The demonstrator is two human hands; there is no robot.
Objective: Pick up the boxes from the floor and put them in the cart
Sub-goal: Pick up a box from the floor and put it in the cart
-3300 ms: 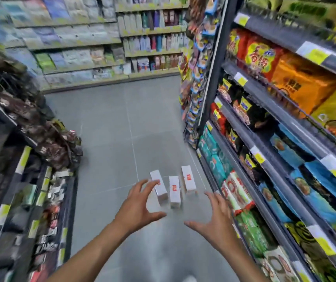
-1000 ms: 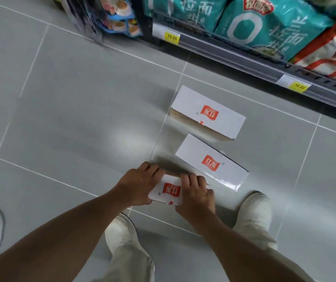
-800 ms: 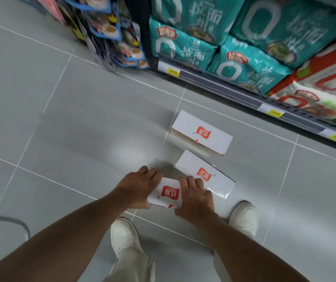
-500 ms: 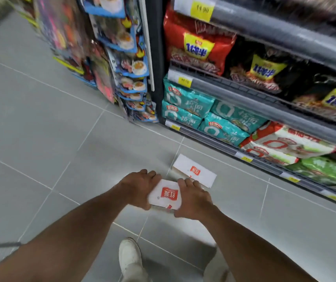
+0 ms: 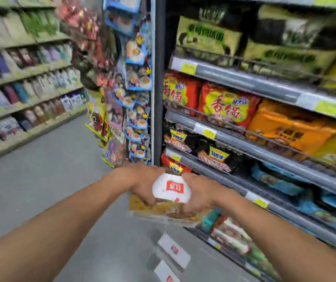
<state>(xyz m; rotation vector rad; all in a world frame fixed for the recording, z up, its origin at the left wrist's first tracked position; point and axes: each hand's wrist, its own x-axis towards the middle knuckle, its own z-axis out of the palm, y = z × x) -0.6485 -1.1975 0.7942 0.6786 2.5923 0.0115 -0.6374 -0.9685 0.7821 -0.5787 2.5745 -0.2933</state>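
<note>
Both hands hold one white box (image 5: pixel 171 189) with a red label up in front of me, well above the floor. My left hand (image 5: pixel 140 185) grips its left side and my right hand (image 5: pixel 200 192) grips its right side. The box's printed lower face shows beneath my fingers. Two more white boxes lie on the grey floor below: one (image 5: pixel 174 250) nearer the shelf and one (image 5: pixel 166 273) at the bottom edge of the view. No cart is visible.
Shelves of noodle packets (image 5: pixel 228 106) fill the right side, close to my right arm. A hanging rack of snack packs (image 5: pixel 134 82) stands at the shelf's end. Another shelf wall (image 5: pixel 20 88) runs along the far left, with grey floor (image 5: pixel 41 180) between.
The box has come off the floor in both hands and risen. My view has swung up from the floor to the shelves, leaving the two other boxes below.
</note>
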